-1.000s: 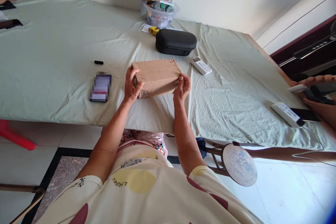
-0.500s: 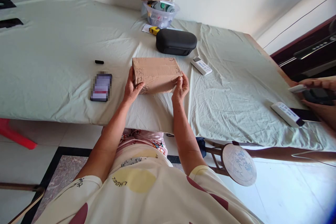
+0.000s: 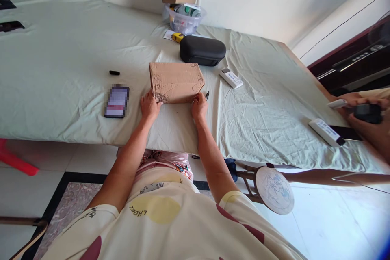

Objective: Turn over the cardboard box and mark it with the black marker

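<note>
A brown cardboard box point(image 3: 178, 83) with dark scribbled marks near its corners sits in front of me on the cloth-covered table. My left hand point(image 3: 150, 106) is closed on its lower left corner, the thumb along the bottom edge. At the lower right corner, my right hand point(image 3: 200, 107) grips the box with the fingers bent; part of them is hidden. A dark pen-like thing point(image 3: 207, 95) shows just right of my right hand, and I cannot tell whether it is held or lies on the cloth.
Behind the box lies a black zip case point(image 3: 202, 50). A phone point(image 3: 117, 101) and a small black stick point(image 3: 114, 72) are to the left. White devices point(image 3: 231, 78) lie to the right. Another person's hand point(image 3: 365, 124) holds a dark object. A plastic basket point(image 3: 185, 22) bears a second box.
Both hands have slid down to the box's lower corners. The box sits slightly farther left and away from me. The dark pen-like thing has come into view beside my right hand.
</note>
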`<state>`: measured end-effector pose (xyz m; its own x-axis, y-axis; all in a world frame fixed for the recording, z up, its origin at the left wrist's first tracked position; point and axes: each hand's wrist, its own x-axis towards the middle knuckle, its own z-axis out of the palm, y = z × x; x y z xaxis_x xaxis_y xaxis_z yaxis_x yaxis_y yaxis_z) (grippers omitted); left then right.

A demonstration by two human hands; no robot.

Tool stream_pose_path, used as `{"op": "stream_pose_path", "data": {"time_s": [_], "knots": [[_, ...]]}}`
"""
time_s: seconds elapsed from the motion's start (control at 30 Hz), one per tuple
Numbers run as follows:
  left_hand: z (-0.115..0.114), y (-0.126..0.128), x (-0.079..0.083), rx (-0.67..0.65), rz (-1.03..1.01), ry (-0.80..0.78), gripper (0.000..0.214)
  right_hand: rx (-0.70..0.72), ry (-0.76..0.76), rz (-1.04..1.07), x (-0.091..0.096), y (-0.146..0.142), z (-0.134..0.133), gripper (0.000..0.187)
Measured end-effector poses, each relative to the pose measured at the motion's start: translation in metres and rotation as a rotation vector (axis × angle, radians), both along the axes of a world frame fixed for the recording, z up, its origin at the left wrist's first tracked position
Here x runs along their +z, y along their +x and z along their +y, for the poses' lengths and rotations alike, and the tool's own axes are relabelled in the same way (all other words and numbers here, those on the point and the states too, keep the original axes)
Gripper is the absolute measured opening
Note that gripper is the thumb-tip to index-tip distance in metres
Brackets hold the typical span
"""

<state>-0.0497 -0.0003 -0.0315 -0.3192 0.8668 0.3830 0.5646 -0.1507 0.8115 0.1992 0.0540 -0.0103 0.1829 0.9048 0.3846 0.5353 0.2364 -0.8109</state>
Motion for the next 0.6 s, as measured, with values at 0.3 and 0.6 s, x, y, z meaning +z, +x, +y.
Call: {"op": "stream_pose_path", "data": {"time_s": [0.3,0.6], "knots": [[-0.003,-0.001,-0.001,0.063,0.054,0.052,0.043,0.025,0.061,-0.084,-0.014,0.0,-0.001,0.042],[-0.017,0.021,0.03,0.207,0.193,-0.113,0.102,0.012,0.05,-0.343,0.004,-0.031,-0.03,0.095]]}}
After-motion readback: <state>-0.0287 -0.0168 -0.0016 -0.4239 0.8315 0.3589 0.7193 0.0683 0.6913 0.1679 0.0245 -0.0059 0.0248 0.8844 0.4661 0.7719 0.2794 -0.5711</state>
